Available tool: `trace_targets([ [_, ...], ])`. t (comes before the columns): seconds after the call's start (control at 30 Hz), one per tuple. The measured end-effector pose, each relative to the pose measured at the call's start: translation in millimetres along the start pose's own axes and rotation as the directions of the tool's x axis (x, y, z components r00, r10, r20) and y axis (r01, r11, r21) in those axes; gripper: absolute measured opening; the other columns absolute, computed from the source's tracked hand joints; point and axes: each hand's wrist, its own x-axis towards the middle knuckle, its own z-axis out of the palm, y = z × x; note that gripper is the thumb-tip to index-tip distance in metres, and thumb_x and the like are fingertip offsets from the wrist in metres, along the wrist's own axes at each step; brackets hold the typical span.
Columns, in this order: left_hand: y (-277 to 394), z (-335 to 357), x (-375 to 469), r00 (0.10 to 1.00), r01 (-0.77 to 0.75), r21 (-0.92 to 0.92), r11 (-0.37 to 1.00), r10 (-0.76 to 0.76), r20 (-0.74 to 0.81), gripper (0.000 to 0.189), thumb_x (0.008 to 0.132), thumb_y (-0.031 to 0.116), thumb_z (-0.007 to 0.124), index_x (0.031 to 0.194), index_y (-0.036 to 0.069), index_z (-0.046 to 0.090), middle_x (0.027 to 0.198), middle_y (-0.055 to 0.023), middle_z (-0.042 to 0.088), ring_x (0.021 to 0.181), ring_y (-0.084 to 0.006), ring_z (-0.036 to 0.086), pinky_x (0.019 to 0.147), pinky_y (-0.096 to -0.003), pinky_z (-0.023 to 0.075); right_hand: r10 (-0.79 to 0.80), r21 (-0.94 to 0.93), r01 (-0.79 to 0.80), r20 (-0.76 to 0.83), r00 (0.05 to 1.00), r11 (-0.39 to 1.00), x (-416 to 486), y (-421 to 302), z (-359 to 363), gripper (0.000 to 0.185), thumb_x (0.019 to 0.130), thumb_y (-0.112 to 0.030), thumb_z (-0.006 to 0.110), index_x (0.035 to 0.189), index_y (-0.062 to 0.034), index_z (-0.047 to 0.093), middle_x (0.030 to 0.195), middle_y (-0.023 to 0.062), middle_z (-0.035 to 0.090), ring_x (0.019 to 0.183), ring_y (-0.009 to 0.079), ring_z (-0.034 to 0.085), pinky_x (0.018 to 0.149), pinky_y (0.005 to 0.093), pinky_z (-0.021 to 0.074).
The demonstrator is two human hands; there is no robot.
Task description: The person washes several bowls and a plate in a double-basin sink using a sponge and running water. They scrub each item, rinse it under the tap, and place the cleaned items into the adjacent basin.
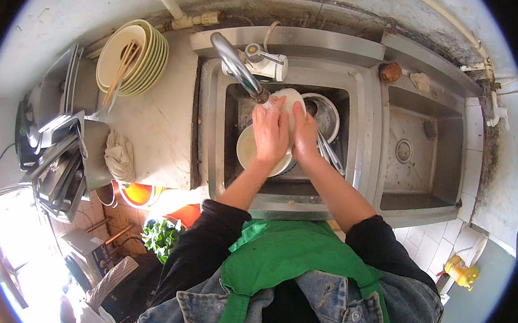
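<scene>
Under the chrome faucet (236, 66), my right hand (305, 133) grips the right edge of a white dish (294, 97), which is tilted. The fingers of my left hand (271, 131) lie spread across the dish's surface, and water from the spout falls by them. Beneath my hands, a pale bowl (244, 150) sits in the left sink basin (265, 189), partly hidden by my left hand. To the right of my hands stands a round stainless steel pan or bowl (330, 119). Long metal utensils (330, 156) lean below it, their far ends hidden.
A stack of green-rimmed bowls (162, 60) holding chopsticks (120, 74) stands on the left counter (162, 132). Nearby are a crumpled cloth (120, 157) and metal containers (98, 145). At right is a second basin (415, 177), with a brown lump (390, 72) on its rim.
</scene>
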Motion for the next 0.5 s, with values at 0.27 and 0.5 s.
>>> trace_targets([
  [0.27,-47,-2,-17,0.484,0.760,-0.648,0.039,-0.700,0.525,0.029,0.093,0.023,0.054,0.113,0.002,0.058,0.105,-0.0097,0.058,0.091,-0.0199,0.054,0.085,-0.0329,0.0441,0.223,0.046,-0.227,0.080,0.972,0.973,-21,-9,-23,0.048,0.097,-0.042,0.056,0.111,0.0035,0.060,0.104,0.0099,0.064,0.089,0.0180,0.062,0.079,0.0314,0.0505],
  [0.5,3,10,5,0.984,-0.024,-0.016,1.000,0.027,0.178,0.030,0.084,0.016,0.060,0.111,0.004,0.061,0.109,-0.0209,0.058,0.097,-0.0392,0.057,0.088,-0.0460,0.0446,0.133,0.068,-0.137,0.062,0.989,0.988,15,5,-8,0.049,0.102,-0.041,0.043,0.117,0.0031,0.056,0.107,0.0124,0.063,0.101,0.0211,0.060,0.087,0.0358,0.0492],
])
